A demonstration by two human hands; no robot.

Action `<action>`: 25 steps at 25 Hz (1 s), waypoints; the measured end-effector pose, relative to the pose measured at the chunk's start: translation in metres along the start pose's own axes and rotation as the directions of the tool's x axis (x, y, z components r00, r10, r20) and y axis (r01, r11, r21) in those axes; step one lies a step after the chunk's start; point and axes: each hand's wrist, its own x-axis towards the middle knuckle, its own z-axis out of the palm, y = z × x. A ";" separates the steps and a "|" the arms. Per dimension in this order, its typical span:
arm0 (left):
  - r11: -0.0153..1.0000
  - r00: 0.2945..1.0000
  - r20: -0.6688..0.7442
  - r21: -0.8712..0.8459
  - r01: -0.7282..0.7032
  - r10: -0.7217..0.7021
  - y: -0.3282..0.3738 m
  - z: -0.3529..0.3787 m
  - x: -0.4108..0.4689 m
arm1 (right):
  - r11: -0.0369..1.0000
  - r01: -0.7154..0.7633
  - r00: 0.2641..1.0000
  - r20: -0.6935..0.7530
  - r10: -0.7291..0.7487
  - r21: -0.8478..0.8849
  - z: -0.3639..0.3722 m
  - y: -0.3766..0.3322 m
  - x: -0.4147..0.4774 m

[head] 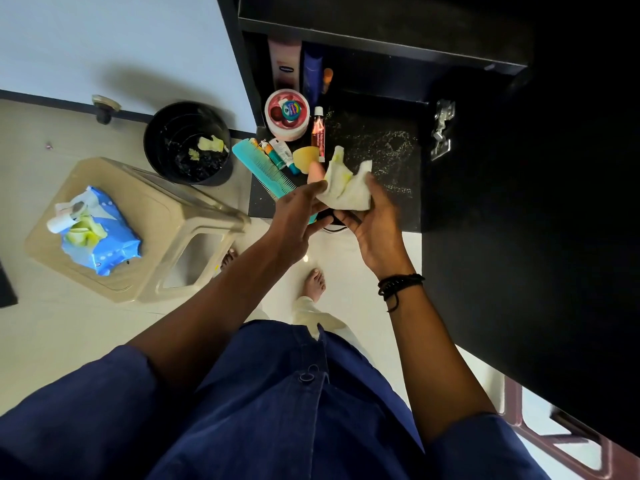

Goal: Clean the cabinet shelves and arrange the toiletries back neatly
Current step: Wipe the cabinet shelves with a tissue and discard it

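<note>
Over dusty shelf, I held both forearms extended; right hand palm-up clutched stained wipe, left hand fingers pinched its edge.

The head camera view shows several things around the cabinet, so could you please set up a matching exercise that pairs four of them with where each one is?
Things:
1. wet wipe
2. pack of wipes
3. crumpled used wipes
4. round cream jar

Places:
A. on the beige plastic stool
B. on the black cabinet shelf
C. held between the left hand and the right hand
D. inside the black waste bin

Pairs: 1-C, 2-A, 3-D, 4-B
</note>
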 end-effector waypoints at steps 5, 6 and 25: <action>0.999 0.999 0.042 0.035 -0.013 0.011 -0.007 0.010 -0.002 | 0.989 0.084 0.996 -0.023 -0.088 -0.122 -0.006 -0.001 0.002; 0.999 0.999 0.050 0.044 -0.005 0.003 -0.008 0.011 0.000 | 0.991 0.077 0.996 -0.041 -0.082 -0.108 -0.010 -0.002 0.003; 0.713 0.946 0.227 0.621 -0.324 0.232 0.009 0.033 0.008 | 0.970 0.098 0.994 -0.036 -0.108 -0.224 -0.024 -0.022 0.017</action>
